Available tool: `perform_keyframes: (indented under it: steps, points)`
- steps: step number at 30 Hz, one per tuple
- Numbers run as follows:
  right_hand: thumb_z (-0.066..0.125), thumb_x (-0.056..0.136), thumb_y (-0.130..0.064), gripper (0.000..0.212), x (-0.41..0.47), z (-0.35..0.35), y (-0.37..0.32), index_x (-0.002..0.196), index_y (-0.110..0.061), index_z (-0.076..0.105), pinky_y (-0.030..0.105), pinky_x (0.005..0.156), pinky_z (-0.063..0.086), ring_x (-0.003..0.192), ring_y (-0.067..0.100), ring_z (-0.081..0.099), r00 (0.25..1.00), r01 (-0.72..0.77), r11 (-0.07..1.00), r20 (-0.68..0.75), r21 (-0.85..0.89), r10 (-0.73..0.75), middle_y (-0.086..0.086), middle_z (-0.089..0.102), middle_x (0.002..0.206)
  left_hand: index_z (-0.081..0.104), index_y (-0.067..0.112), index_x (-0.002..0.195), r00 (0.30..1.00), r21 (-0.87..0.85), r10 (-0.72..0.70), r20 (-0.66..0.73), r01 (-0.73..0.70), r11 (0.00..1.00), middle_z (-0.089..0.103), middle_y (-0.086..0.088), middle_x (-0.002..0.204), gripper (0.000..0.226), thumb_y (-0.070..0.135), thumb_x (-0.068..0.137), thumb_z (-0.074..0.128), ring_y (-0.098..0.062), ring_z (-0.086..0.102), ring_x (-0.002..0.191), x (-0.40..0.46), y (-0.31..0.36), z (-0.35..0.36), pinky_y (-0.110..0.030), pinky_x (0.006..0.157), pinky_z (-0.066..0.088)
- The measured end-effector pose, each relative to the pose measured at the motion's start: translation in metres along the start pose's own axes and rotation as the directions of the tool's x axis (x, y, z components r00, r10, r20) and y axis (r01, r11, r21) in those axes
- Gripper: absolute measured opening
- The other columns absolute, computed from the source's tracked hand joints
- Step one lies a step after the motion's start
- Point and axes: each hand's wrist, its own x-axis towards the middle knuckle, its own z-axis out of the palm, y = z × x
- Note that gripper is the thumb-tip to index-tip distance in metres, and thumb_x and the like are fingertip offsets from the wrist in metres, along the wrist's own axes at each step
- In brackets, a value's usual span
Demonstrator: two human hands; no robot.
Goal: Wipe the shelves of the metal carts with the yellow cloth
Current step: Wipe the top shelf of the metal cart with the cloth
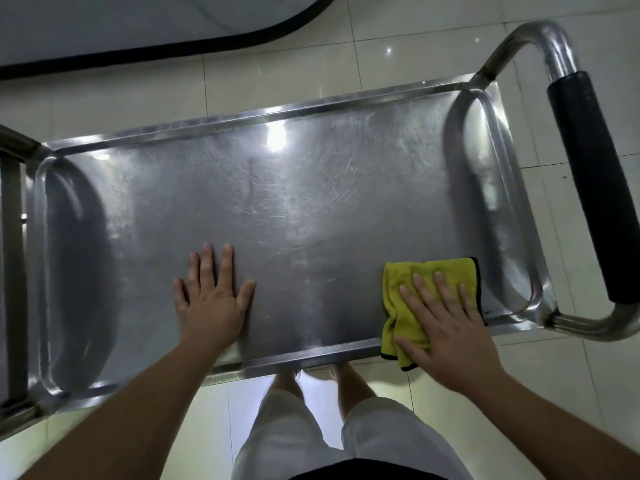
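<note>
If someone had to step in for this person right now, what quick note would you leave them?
Left hand: flat and open on the top shelf of the metal cart, near the front edge, holding nothing.
Right hand: fingers spread, pressing the yellow cloth flat at the shelf's front right corner, next to the handle with the black grip. Part of the cloth hangs over the front rim.
Done: cannot be judged; the shelf shows swirl marks and scratches.
Left: sweep the cloth over the rest of this shelf, then any lower shelves, which are out of sight here, and the cart partly visible at the left.
</note>
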Motion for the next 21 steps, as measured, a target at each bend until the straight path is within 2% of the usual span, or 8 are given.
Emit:
perform_keyframes:
  steps: [2,6,8,11,13,15,19,21]
  points:
    - [0.021,0.100,-0.072,0.074,0.012,-0.003,0.026,0.164,-0.035,0.024,0.060,0.126,0.012,0.161,0.026,0.006,0.997,-0.070,0.997,-0.018,0.025,0.071,-0.004,0.017,0.172,-0.006,0.043,0.163,1.000,-0.002,0.000,-0.003,0.000,1.000,-0.013,0.005,0.174,0.074,0.069,0.100,0.023,-0.019,-0.015,0.159,0.001,-0.001,0.000,-0.055,0.126,-0.004]
    - [0.017,0.098,-0.070,0.074,0.038,-0.018,0.075,0.165,-0.039,0.008,0.056,0.127,0.001,0.160,0.025,-0.003,0.908,-0.417,0.901,0.000,0.124,0.420,-0.008,0.002,0.174,-0.004,0.043,0.163,1.000,0.006,0.008,-0.017,-0.008,1.000,-0.010,0.004,0.174,0.076,0.074,0.096,0.012,-0.019,-0.012,0.159,0.002,-0.003,0.001,-0.056,0.125,-0.004]
    - [0.014,0.099,-0.068,0.074,0.042,-0.018,0.077,0.165,-0.037,0.005,0.056,0.127,0.000,0.160,0.026,-0.006,0.880,-0.468,0.870,-0.012,0.154,0.476,-0.007,0.000,0.174,-0.003,0.042,0.164,1.000,0.012,0.006,-0.020,-0.006,1.000,-0.009,0.004,0.174,0.075,0.073,0.098,0.013,-0.020,-0.011,0.160,0.002,-0.002,0.001,-0.056,0.125,-0.004]
    - [0.020,0.102,-0.062,0.071,0.030,-0.010,0.049,0.165,-0.030,0.018,0.058,0.127,0.005,0.160,0.029,0.002,0.832,-0.520,0.813,-0.059,0.263,0.551,-0.001,0.012,0.174,-0.005,0.042,0.164,1.000,0.017,-0.005,0.002,0.005,1.000,-0.012,0.004,0.174,0.073,0.068,0.101,0.023,-0.020,-0.014,0.159,0.001,0.000,-0.001,-0.055,0.125,-0.006]
    - [0.027,0.104,-0.057,0.067,0.014,0.000,0.024,0.163,-0.026,0.028,0.058,0.126,0.011,0.159,0.031,0.011,0.842,-0.489,0.831,-0.103,0.266,0.529,0.002,0.024,0.171,-0.006,0.041,0.164,1.000,0.018,-0.001,0.013,0.001,1.000,-0.014,0.004,0.173,0.073,0.066,0.102,0.025,-0.020,-0.016,0.159,0.001,0.001,-0.003,-0.054,0.125,-0.008]
    - [0.034,0.104,-0.051,0.060,-0.001,0.008,0.003,0.158,-0.025,0.042,0.056,0.123,0.019,0.157,0.031,0.022,0.884,-0.395,0.884,-0.158,0.251,0.440,0.002,0.036,0.166,-0.006,0.041,0.164,1.000,0.015,-0.002,0.026,0.001,1.000,-0.016,0.004,0.173,0.073,0.066,0.103,0.026,-0.020,-0.017,0.159,0.002,0.002,-0.004,-0.054,0.125,-0.009]
    - [0.038,0.104,-0.044,0.050,-0.021,0.013,-0.029,0.140,-0.020,0.063,0.050,0.117,0.032,0.145,0.027,0.044,0.957,-0.134,0.976,-0.234,0.174,0.173,0.000,0.058,0.150,-0.007,0.042,0.163,0.997,0.002,-0.003,0.072,0.003,1.000,-0.016,0.004,0.173,0.075,0.067,0.102,0.027,-0.021,-0.017,0.159,0.004,0.003,-0.010,-0.056,0.125,-0.008]
    - [0.041,0.102,-0.044,0.048,-0.024,0.010,-0.043,0.133,-0.018,0.069,0.046,0.108,0.037,0.134,0.026,0.054,0.973,-0.030,0.993,-0.226,0.113,0.055,-0.001,0.068,0.136,-0.005,0.041,0.164,0.995,-0.016,0.012,0.101,-0.011,1.000,-0.014,0.002,0.174,0.076,0.066,0.102,0.032,-0.023,-0.015,0.159,0.004,0.003,-0.017,-0.057,0.125,-0.006]
